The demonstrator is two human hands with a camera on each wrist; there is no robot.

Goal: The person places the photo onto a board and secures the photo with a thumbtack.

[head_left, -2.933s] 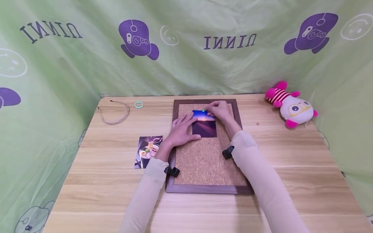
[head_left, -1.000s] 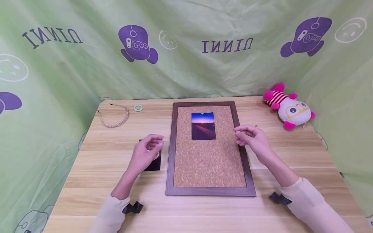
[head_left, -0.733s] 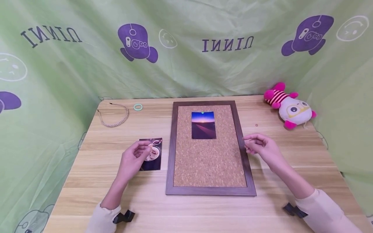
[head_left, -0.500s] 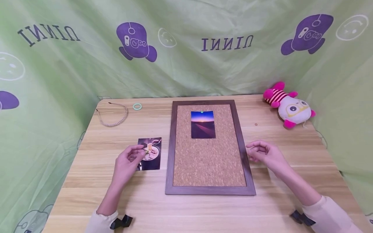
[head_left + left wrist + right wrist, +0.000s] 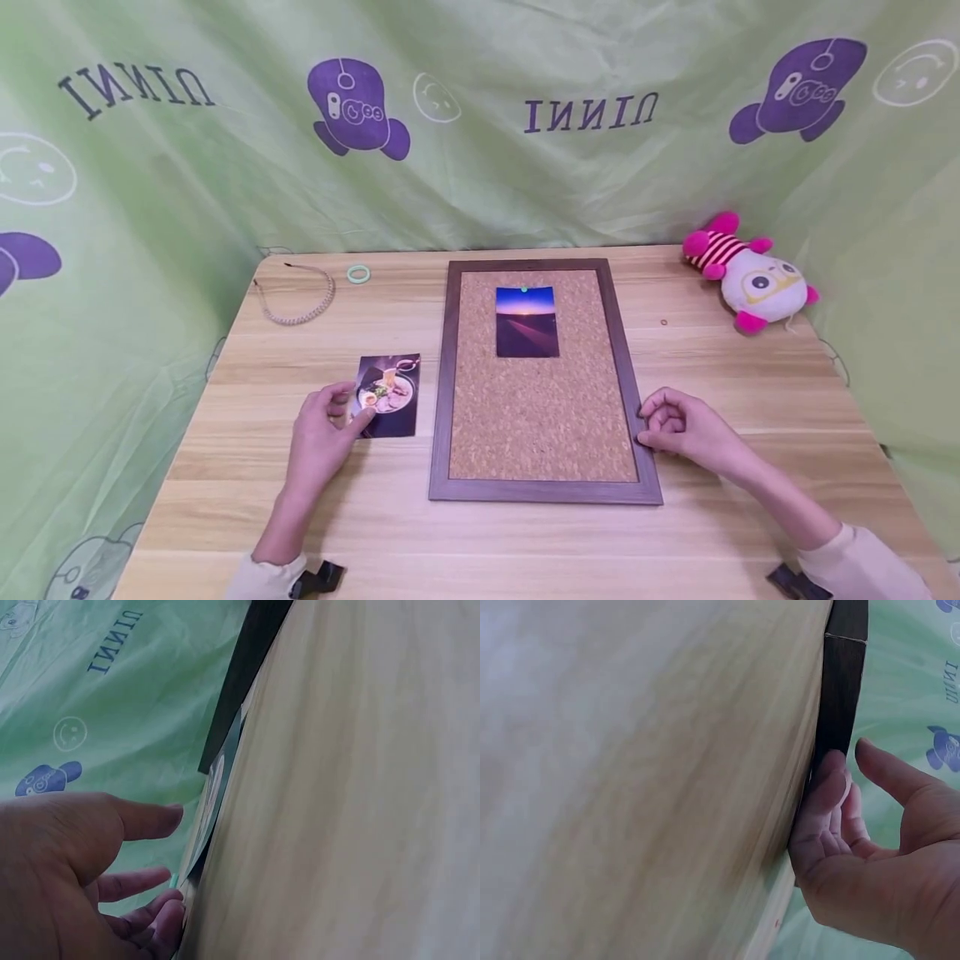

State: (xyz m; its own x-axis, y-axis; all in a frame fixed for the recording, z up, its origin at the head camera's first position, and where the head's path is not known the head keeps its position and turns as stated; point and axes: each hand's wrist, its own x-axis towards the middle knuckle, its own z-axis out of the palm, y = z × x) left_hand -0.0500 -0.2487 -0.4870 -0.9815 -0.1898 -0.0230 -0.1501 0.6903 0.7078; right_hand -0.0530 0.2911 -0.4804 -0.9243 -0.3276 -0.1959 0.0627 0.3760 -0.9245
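In the head view a cork board (image 5: 540,417) with a dark wooden frame lies on the table. A sunset photo (image 5: 527,323) is fixed near its top by a green pushpin (image 5: 524,289). Left of the board lies a ramen photo (image 5: 388,396). My left hand (image 5: 321,429) hovers at that photo's left edge, thumb and fingers apart over it, holding nothing. My right hand (image 5: 693,433) is at the board's right edge. In the right wrist view its fingertips meet the dark frame (image 5: 842,690), while the thumb (image 5: 889,769) stands away from the fingers.
A plush toy (image 5: 750,275) lies at the back right of the table, with a small ring (image 5: 663,322) nearby. At the back left are a beaded headband (image 5: 303,317) and a mint-green ring-shaped band (image 5: 358,274). A green curtain (image 5: 480,192) surrounds the table.
Both hands have left the sunset photo, which now hangs by the pushpin. The left hand has moved left to the ramen photo; the right hand has moved out and down to the board's right edge.
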